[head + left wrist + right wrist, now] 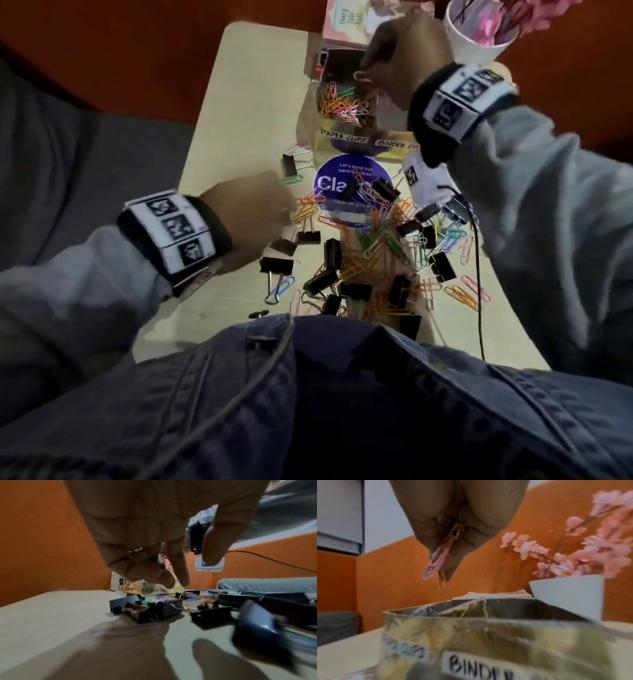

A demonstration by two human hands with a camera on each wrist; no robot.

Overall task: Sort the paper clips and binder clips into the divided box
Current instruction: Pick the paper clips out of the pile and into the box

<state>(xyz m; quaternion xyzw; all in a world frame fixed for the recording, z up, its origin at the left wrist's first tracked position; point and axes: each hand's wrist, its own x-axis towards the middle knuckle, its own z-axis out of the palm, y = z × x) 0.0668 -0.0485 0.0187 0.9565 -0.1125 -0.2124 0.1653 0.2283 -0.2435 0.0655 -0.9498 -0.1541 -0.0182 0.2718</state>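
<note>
The divided box (346, 137) (471, 635) stands at the table's far side, labelled PAPER CLIPS on the left and BINDER CLIPS on the right. Its left compartment holds several coloured paper clips (342, 102). My right hand (364, 73) (443, 566) hovers over the box and pinches a few pink and orange paper clips (435, 561). A mixed pile of paper clips (373, 246) and black binder clips (310, 236) (164, 609) lies nearer to me. At the pile's left edge my left hand (277, 209) (197, 573) hangs just above the binder clips, fingers loosely curled, holding nothing.
A white pot of pink flowers (479, 37) (570, 595) stands right of the box, and a pink carton (349, 20) behind it. A purple round sticker (342, 181) lies under the pile. A black cable (478, 274) trails over the table's right side. Bare tabletop (51, 615) lies to the left.
</note>
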